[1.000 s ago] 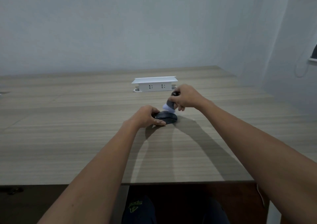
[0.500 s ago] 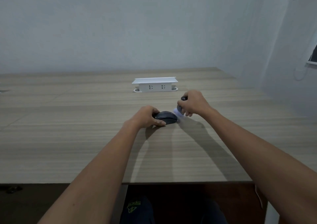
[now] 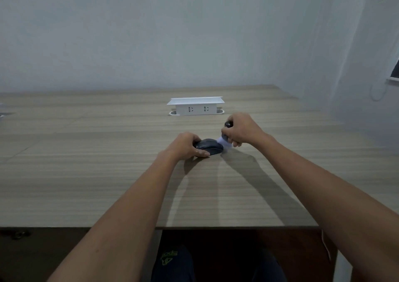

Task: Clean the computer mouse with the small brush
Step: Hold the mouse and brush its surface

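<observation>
A dark computer mouse (image 3: pixel 210 146) lies on the wooden table (image 3: pixel 86 173) in the middle of the view. My left hand (image 3: pixel 186 144) grips its left side, thumb along the near edge. My right hand (image 3: pixel 241 130) is closed around a small brush with a dark handle (image 3: pixel 228 123). Its pale bristles (image 3: pixel 223 142) touch the mouse's right end. My fingers hide most of the handle.
A white pop-up socket box (image 3: pixel 195 107) stands on the table behind the hands. The table's near edge (image 3: pixel 216 227) runs just above my knees. Walls close the back and the right side.
My right hand with the brush swept from above the mouse's top down and right to its right end, then slid slightly back toward it. The left hand and the mouse stayed put.
</observation>
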Demonstrator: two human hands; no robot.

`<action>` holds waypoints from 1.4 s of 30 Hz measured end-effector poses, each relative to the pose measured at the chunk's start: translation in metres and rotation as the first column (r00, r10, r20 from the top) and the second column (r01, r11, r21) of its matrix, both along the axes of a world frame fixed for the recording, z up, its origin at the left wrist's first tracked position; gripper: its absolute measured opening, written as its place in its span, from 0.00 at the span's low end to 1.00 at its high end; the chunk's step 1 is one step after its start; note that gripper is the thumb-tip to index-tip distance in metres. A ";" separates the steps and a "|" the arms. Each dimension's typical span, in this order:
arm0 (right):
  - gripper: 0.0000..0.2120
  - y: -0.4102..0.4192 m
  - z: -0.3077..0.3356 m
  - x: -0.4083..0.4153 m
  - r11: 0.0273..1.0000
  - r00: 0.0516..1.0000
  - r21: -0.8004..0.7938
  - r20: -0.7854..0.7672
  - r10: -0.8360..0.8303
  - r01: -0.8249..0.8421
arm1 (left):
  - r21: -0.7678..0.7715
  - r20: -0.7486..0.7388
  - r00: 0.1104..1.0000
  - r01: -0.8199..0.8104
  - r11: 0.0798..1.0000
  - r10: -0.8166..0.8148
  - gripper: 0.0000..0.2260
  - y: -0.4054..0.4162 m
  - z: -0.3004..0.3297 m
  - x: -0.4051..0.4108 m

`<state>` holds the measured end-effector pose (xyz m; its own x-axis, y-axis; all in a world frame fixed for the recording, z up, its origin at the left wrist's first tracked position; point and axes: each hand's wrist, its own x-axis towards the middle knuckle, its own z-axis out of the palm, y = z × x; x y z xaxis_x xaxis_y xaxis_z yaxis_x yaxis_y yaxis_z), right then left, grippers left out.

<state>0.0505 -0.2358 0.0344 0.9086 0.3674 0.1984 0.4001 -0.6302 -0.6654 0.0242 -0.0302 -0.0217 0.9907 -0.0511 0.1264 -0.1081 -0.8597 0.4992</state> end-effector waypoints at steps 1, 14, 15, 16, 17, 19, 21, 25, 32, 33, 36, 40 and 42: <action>0.10 0.002 0.001 0.000 1.000 1.000 0.015 0.013 0.017 -0.017 | 0.001 -0.001 1.000 -0.003 1.000 0.003 0.20 0.000 0.000 0.000; 0.09 0.016 -0.004 0.005 0.993 0.992 -0.119 0.118 0.039 -0.025 | -0.041 0.038 0.999 -0.013 0.999 0.014 0.20 -0.001 -0.003 -0.002; 0.10 0.015 -0.004 0.006 0.993 0.992 -0.115 0.123 0.004 0.010 | -0.042 0.038 0.999 -0.012 0.999 0.014 0.20 -0.001 -0.003 -0.002; 0.10 0.014 -0.003 0.006 0.993 0.990 -0.114 0.138 -0.012 0.027 | -0.042 0.037 0.999 -0.012 0.999 0.013 0.20 -0.001 -0.003 -0.003; 0.10 0.015 -0.003 0.007 0.995 0.991 -0.097 0.132 -0.004 0.016 | -0.043 0.034 0.999 -0.012 0.999 0.014 0.20 -0.001 -0.004 -0.003; 0.09 0.016 -0.004 0.007 0.997 0.993 -0.064 0.106 0.042 -0.035 | -0.053 0.026 1.000 -0.015 0.998 0.016 0.20 0.000 -0.005 -0.002; 0.09 0.015 -0.005 0.009 0.996 0.997 -0.084 0.073 0.025 -0.019 | -0.055 0.029 0.999 -0.015 0.998 0.017 0.20 0.001 -0.004 -0.001; 0.10 0.007 -0.004 0.011 0.991 0.998 -0.120 0.034 -0.058 0.062 | -0.059 0.036 0.999 -0.018 0.998 0.020 0.19 0.001 -0.006 -0.001; 0.11 -0.003 -0.009 0.005 0.999 0.999 -0.022 0.011 -0.031 0.031 | -0.047 0.021 0.999 -0.028 0.998 0.029 0.20 0.001 -0.005 0.001; 0.11 -0.005 -0.012 0.006 0.999 0.999 -0.035 0.009 -0.042 0.042 | -0.041 0.023 0.999 -0.026 0.999 0.027 0.20 0.001 -0.006 0.001; 0.09 -0.008 -0.015 0.005 0.998 0.998 0.001 0.035 -0.059 0.059 | -0.029 0.014 1.000 -0.007 1.000 0.007 0.19 0.002 -0.005 -0.001; 0.08 -0.007 -0.015 0.001 0.998 0.999 0.055 0.046 -0.006 0.003 | -0.019 0.008 1.000 -0.005 1.000 0.005 0.19 0.006 -0.002 -0.002; 0.08 -0.009 -0.018 0.003 0.999 0.999 0.039 0.030 0.010 -0.011 | -0.024 0.009 1.000 0.011 1.000 -0.010 0.18 0.008 0.000 -0.003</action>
<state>0.0536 -0.2444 0.0162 0.8981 0.3685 0.2400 0.4269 -0.5993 -0.6771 0.0210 -0.0218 -0.0215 0.9890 -0.0584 0.1360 -0.1213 -0.8464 0.5185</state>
